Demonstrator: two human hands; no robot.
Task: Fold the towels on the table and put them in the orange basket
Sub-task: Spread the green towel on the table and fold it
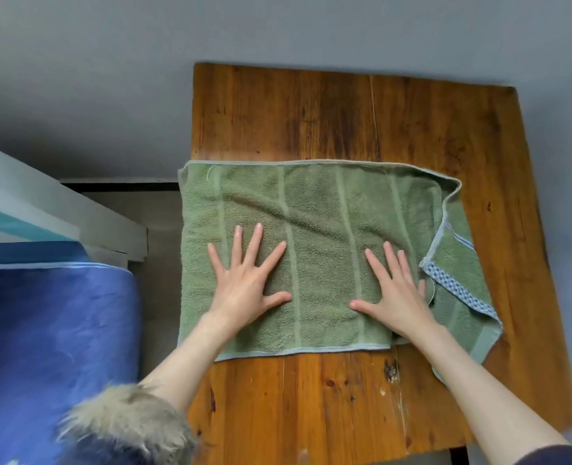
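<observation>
Head view: my left hand [247, 283] lies palm-down on the green towel [314, 229], fingers spread and straight, gripping nothing. My right hand [395, 297] is flat too, fingers straight, near the folded edge. Both forearms reach forward, bare. The towel lies folded over on the wooden table [345, 112], its checkered-trim end sticking out to the right.

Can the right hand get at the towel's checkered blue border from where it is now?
Probably yes. The right hand lies flat on the green towel, the checkered border is just beside its fingers, and nothing lies between.
</observation>
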